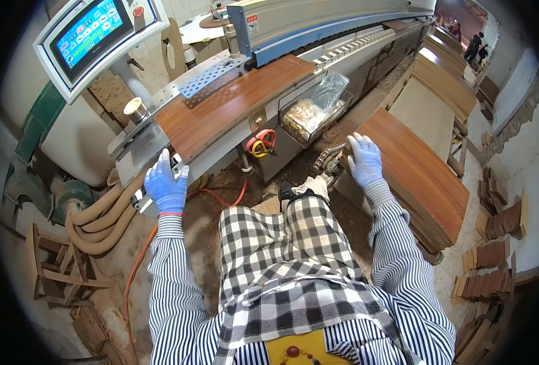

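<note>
My left hand, in a blue-and-white glove, has its fingers apart at the front end of the machine's metal bed, just below the near end of a brown wood board; whether it touches the board is unclear. My right hand, gloved alike, lies with slightly bent, spread fingers at the left edge of a stack of brown boards. The board on the machine lies flat along the bed beside a blue perforated plate. Red and yellow-handled tools hang below it.
A touchscreen panel stands upper left, and a wire basket hangs off the machine. Hoses and a wooden frame are at left. More board stacks and small panels line the right. Other people stand far back.
</note>
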`<action>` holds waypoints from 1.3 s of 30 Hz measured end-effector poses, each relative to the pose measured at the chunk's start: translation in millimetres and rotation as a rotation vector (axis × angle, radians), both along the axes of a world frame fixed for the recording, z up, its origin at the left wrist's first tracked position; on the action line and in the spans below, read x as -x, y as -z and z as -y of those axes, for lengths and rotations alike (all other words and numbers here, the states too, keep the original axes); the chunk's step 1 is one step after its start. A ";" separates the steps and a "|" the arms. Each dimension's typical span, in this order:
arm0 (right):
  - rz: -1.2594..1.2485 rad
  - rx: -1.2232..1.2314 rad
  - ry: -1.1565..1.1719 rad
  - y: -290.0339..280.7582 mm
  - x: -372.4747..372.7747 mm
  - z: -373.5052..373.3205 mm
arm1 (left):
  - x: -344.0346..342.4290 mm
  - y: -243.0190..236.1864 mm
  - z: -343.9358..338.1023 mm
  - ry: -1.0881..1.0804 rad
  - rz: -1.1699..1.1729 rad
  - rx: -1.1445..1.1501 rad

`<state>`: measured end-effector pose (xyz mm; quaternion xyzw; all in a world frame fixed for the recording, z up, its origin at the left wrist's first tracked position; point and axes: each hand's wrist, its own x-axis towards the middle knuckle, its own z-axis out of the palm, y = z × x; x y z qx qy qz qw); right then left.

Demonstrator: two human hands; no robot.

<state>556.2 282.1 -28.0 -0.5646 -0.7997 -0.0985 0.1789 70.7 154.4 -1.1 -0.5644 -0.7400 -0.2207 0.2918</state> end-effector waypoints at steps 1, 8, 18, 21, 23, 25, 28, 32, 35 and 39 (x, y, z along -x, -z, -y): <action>0.067 0.004 -0.009 -0.4 1.5 -9.8 | 2.9 2.5 -0.4 -0.001 0.000 0.016; 0.149 -0.013 -0.026 9.9 -3.8 -18.5 | -1.2 1.9 -1.9 -0.009 -0.036 0.018; -0.539 -0.014 -0.039 5.6 -12.8 137.5 | 3.3 3.5 2.5 -0.023 -0.015 -0.007; -1.761 0.542 0.382 34.7 -62.5 138.8 | 2.3 2.8 5.6 -0.019 -0.008 -0.007; -2.289 0.636 -0.030 68.5 -135.9 141.7 | 1.1 0.2 2.7 -0.002 0.007 -0.008; -2.388 0.244 0.550 47.7 -139.3 138.5 | 1.0 -2.6 4.8 -0.016 0.025 0.002; -2.305 0.169 0.467 77.8 -161.2 136.5 | -3.2 -3.8 2.8 -0.019 0.056 0.023; -2.377 0.581 0.112 86.5 -150.6 154.7 | -3.4 -6.5 5.3 -0.010 0.072 0.038; -2.373 0.542 0.346 45.6 -111.7 178.1 | -2.2 -2.4 8.0 -0.009 0.055 0.012; -2.379 0.161 0.360 63.8 -149.2 192.7 | 1.9 -1.9 12.0 -0.004 0.058 0.075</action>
